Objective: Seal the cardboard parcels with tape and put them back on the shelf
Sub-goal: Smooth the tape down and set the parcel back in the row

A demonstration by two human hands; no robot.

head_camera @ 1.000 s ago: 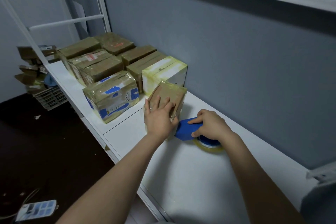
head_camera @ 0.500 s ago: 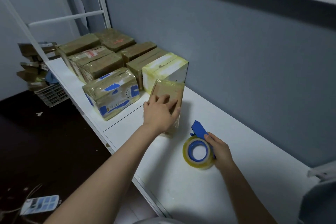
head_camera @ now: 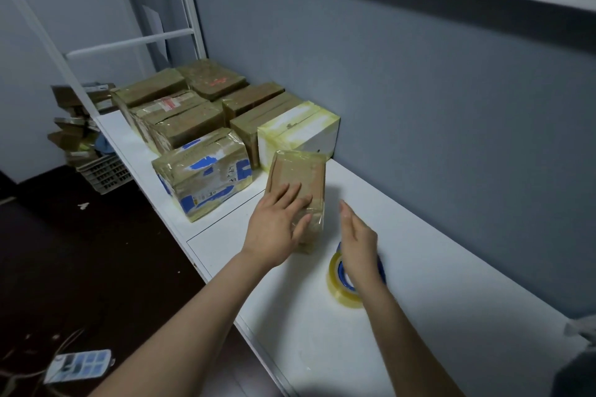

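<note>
Smooth white shelf [head_camera: 419,267], boxy parcel [head_camera: 298,177], apparently tape-wrapped

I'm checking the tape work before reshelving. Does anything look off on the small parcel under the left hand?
Yes. On the small parcel, the clear tape at its near corner bulges loose and wrinkled rather than flat, beside the left hand. The parcel also sits angled to the row of parcels behind.

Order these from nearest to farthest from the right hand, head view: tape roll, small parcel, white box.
1. Clear tape roll, blue core, under right hand.
2. Small brown cardboard parcel, left.
3. White taped cardboard box, behind.
</note>
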